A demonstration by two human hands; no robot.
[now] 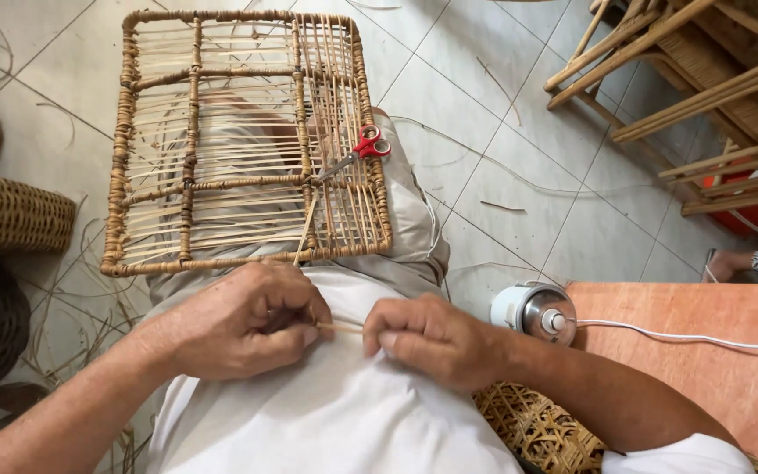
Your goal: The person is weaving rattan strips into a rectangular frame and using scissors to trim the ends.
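A square rattan frame (125,132) with partly woven strips rests across my lap. Red-handled scissors (361,147) lie on its right side. Close to my stomach, my left hand (243,320) and my right hand (432,338) both pinch a thin rattan strip (342,327) that spans the small gap between them. The strip runs up from my left hand toward the near edge of the frame. Both hands sit over my white shirt, just below the frame.
Woven baskets (6,211) stand at the left on the tiled floor (502,114) with loose rattan strands. Rattan chairs (695,79) are at the upper right. A small white and metal appliance (532,309) with a white cord sits on an orange-brown table (704,316). Another person's foot (730,262) shows at the right.
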